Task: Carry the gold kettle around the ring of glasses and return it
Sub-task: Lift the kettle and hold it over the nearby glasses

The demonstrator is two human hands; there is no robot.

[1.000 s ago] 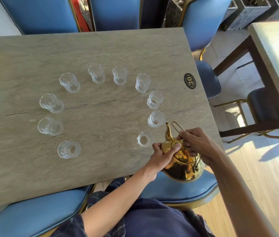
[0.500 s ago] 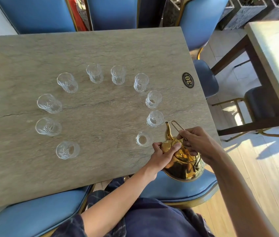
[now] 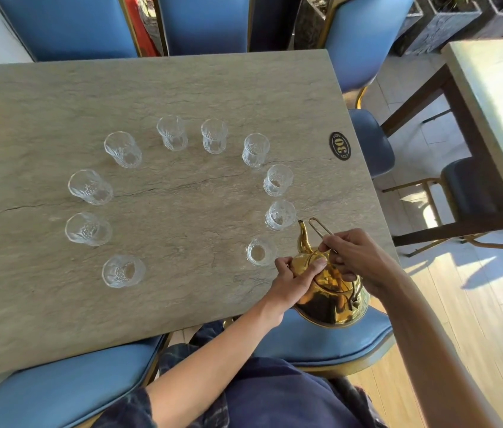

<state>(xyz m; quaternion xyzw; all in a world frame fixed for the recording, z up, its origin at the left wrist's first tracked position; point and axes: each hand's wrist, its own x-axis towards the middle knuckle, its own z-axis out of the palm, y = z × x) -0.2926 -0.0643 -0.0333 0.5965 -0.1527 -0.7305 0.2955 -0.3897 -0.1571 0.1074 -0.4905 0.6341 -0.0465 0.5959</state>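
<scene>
Your gold kettle sits in the lower right of the frame, at the near right corner of the stone-look table, its rounded body overlapping the table's near edge and the blue chair seat below it. Whether its base rests on the table or hangs free, you cannot tell from here. Your right hand is closed around the thin wire handle, which tilts up and to the left beside the spout. Your left hand curls against the kettle's left shoulder, thumb pressed on the lid area. The spout points toward the upper left, just beside the nearest glass. Ten clear glasses stand upright in an open ring across the middle of the frame, with the gap at the bottom, between the glass at lower left and that nearest one. A black oval tag marked 30 lies near the table's right edge
</scene>
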